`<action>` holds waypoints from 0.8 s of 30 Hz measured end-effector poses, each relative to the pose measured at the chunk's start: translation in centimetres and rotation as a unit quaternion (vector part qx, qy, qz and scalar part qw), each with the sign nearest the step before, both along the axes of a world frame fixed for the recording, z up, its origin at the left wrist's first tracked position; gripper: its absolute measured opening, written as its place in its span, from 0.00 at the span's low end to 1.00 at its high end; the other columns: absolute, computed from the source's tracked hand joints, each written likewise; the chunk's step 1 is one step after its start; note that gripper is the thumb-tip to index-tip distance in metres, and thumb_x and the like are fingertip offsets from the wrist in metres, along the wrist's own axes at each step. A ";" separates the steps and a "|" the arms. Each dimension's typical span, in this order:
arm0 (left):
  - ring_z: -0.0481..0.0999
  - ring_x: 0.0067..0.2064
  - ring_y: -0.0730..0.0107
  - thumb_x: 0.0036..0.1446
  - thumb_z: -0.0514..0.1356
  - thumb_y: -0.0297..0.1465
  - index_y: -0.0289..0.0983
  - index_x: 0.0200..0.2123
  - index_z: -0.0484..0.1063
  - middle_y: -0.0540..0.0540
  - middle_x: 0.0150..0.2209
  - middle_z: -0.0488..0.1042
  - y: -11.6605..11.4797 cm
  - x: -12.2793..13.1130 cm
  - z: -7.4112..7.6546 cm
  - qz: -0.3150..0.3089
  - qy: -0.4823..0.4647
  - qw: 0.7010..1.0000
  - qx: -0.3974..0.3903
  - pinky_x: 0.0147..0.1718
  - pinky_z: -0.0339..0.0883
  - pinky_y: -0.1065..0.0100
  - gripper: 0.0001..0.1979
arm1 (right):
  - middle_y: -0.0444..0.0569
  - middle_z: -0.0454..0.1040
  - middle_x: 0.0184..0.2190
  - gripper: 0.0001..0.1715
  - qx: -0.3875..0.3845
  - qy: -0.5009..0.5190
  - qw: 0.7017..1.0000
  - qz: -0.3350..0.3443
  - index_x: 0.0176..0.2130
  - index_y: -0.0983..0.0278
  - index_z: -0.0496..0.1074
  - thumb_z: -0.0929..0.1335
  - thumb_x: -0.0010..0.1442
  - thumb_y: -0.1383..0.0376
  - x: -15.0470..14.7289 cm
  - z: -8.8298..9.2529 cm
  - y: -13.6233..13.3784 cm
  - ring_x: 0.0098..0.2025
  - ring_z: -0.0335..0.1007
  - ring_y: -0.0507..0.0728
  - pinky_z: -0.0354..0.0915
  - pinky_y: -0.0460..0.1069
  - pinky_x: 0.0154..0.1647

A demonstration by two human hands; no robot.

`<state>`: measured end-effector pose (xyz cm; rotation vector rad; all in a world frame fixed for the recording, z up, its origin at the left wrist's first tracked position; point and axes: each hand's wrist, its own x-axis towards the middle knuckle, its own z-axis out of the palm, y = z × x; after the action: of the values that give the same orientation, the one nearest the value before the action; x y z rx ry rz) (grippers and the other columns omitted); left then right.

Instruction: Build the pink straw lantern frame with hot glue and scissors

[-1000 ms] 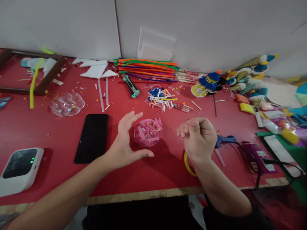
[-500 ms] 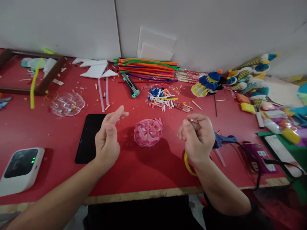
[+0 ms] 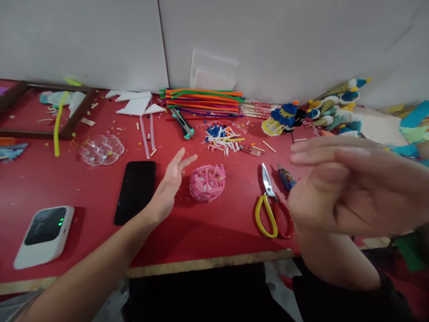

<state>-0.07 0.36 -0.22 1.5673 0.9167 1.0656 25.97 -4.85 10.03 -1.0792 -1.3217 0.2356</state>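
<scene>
A pink ball built from cut straw pieces (image 3: pixel 207 182) rests on the red table (image 3: pixel 83 197). My left hand (image 3: pixel 169 185) hovers just left of it, fingers stretched out and apart, holding nothing. My right hand (image 3: pixel 348 192) is lifted close to the camera at the right and smeared by motion; its fingers look stretched out to the left, with nothing visible in them. Below and left of that hand lie scissors with one yellow and one red handle (image 3: pixel 270 210), and a small blue tool tip (image 3: pixel 286 178).
A black phone (image 3: pixel 136 191) lies left of my left hand, a white device with green lights (image 3: pixel 43 235) at the front left. Further back are cut straw bits (image 3: pixel 223 136), stacked coloured straws (image 3: pixel 204 99), a utility knife (image 3: pixel 183 124), a clear tray (image 3: pixel 101 150) and craft toys (image 3: pixel 335 109).
My right hand rose towards the camera and swung right, uncovering the scissors. My left hand opened flatter and moved back beside the pink ball. The view shifted slightly.
</scene>
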 end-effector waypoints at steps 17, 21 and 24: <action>0.77 0.54 0.50 0.51 0.73 0.44 0.39 0.54 0.67 0.39 0.52 0.75 -1.1 0.9 0.7 0.072 0.225 0.965 0.115 0.52 0.74 0.49 0.32 | 0.47 0.79 0.32 0.09 -0.133 -0.276 0.950 0.067 0.34 0.59 0.75 0.67 0.67 0.62 -1.9 -4.6 2.1 0.37 0.75 0.56 0.70 0.53 0.41; 0.76 0.53 0.50 0.48 0.74 0.50 0.39 0.53 0.65 0.39 0.51 0.72 -1.4 1.1 0.3 0.105 0.239 0.958 0.120 0.50 0.74 0.51 0.36 | 0.47 0.80 0.34 0.06 -0.187 -0.248 0.939 0.146 0.37 0.59 0.75 0.70 0.65 0.61 -3.7 -6.4 0.3 0.37 0.77 0.55 0.72 0.51 0.40; 0.75 0.54 0.48 0.50 0.71 0.53 0.39 0.54 0.63 0.39 0.52 0.72 -1.7 1.0 0.6 0.085 0.256 0.952 0.142 0.51 0.72 0.50 0.37 | 0.48 0.81 0.35 0.06 -0.202 -0.186 0.952 0.137 0.38 0.59 0.74 0.71 0.63 0.60 -4.1 -8.4 0.3 0.39 0.78 0.57 0.74 0.53 0.42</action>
<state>0.96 -1.35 0.39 2.0924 1.3094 0.9529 21.91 -4.55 1.63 -1.3240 -1.8190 0.5486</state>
